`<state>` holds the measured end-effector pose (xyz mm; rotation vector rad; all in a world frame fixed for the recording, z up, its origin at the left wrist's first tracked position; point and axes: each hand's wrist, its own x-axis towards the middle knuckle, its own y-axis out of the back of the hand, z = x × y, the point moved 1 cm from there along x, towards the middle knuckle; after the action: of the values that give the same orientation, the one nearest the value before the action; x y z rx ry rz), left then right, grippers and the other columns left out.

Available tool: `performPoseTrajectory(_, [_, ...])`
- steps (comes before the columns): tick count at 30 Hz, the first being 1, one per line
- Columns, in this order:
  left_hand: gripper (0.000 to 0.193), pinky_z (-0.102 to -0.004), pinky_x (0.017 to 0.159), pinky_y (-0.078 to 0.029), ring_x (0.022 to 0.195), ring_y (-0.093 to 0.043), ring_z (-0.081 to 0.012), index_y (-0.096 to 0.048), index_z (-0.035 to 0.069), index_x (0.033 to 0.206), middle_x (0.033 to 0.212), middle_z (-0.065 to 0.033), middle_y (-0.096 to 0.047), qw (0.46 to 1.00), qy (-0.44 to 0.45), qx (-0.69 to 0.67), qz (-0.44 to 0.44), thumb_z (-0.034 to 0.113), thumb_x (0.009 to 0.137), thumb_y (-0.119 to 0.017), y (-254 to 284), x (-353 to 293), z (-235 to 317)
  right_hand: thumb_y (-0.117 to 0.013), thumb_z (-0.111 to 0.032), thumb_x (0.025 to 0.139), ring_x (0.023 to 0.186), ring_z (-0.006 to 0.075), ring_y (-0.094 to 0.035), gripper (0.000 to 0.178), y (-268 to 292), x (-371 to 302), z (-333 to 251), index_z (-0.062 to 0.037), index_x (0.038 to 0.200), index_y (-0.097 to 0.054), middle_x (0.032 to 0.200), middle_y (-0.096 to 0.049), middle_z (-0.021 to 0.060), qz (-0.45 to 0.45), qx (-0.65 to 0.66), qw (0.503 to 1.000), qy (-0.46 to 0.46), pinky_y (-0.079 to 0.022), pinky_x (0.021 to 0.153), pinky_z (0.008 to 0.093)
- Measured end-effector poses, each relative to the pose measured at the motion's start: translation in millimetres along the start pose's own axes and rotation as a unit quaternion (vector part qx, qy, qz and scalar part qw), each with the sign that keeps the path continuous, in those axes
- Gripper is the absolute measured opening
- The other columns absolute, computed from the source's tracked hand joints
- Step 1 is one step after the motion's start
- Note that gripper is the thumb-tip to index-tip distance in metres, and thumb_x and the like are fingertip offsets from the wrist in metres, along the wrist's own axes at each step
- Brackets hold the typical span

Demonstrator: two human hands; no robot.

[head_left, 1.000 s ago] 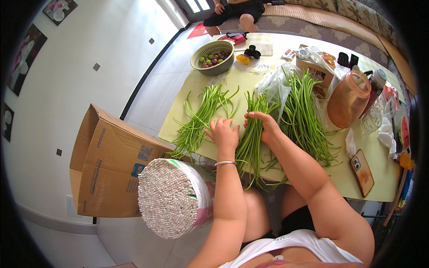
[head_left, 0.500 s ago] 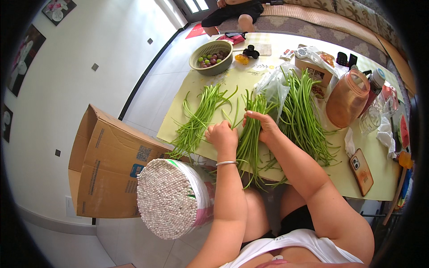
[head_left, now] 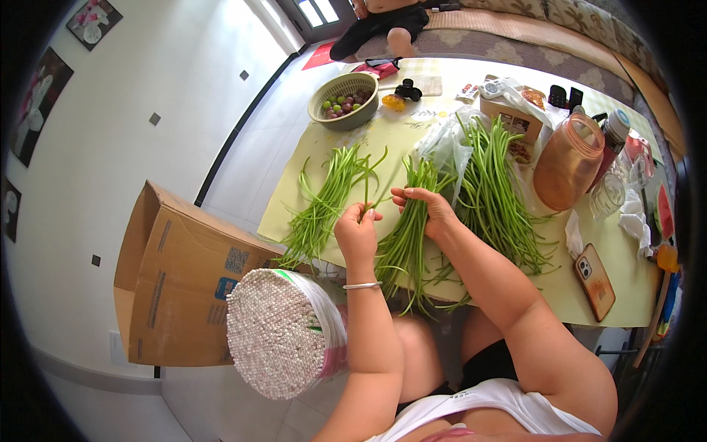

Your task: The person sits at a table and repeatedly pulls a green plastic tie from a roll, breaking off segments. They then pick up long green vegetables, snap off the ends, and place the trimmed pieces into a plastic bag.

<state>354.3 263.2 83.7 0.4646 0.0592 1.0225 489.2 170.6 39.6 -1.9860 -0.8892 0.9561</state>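
My left hand [head_left: 356,231] is closed, its thumb and fingers pinching a green stem or two near the table's front edge. My right hand [head_left: 436,212] curls round a bunch of long green vegetable stems [head_left: 403,243], whose lower ends hang past the edge. To the left lies a loose pile of similar stems [head_left: 328,193]. Right of my right hand, a larger pile of stems [head_left: 495,188] lies beside a clear plastic bag [head_left: 446,151]. My right palm and the stems hide part of each other.
A colander of grapes [head_left: 331,122] stands at the back left. An orange-tinted jug [head_left: 565,163] and a phone [head_left: 595,283] are on the right. Left of my knees stand a cardboard box [head_left: 188,272] and a plastic-wrapped bundle of white sticks [head_left: 276,335]. A person [head_left: 383,29] sits beyond the table.
My left hand has turned, so its thumb and pinched stem now show. The bunch in my right hand has shifted slightly left at its lower end.
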Motion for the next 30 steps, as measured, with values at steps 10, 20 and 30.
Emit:
performPoseTrajectory(10, [0.017,-0.0228,0.061,-0.049,0.067,-0.065,-0.011,-0.066,-0.008,0.092,0.075,-0.0112,-0.07,0.993,0.024,0.036,-0.111,0.0,0.078,-0.064,2,-5,-4,-0.069,-0.015,0.077,0.081,0.0202,-0.062,0.035,-11,-13,-5,0.0008,0.108,-0.063,0.092,-0.066,0.0095,-0.028,0.016,0.999,-0.036,-0.051,0.079,0.0355])
performPoseTrajectory(20, [0.012,-0.023,0.062,-0.049,0.063,-0.062,-0.0106,-0.07,-0.006,0.089,0.074,-0.0093,-0.069,0.988,-0.032,-0.096,0.12,0.002,0.083,-0.063,-11,-8,14,-0.073,-0.013,0.076,0.074,0.0226,-0.064,0.019,10,7,2,-0.0002,0.088,-0.063,0.077,-0.064,0.0106,-0.005,-0.003,1.0,-0.009,-0.053,0.068,0.0361])
performPoseTrajectory(30, [0.015,-0.0267,0.052,-0.041,0.054,-0.051,-0.0073,-0.07,-0.004,0.087,0.061,-0.0063,-0.063,0.989,-0.072,0.083,-0.096,0.01,0.081,-0.069,-19,-12,13,-0.073,-0.015,0.078,0.072,0.022,-0.063,0.026,4,2,0,0.0031,0.096,-0.065,0.081,-0.064,0.0112,0.014,-0.031,0.999,0.002,-0.054,0.066,0.0363])
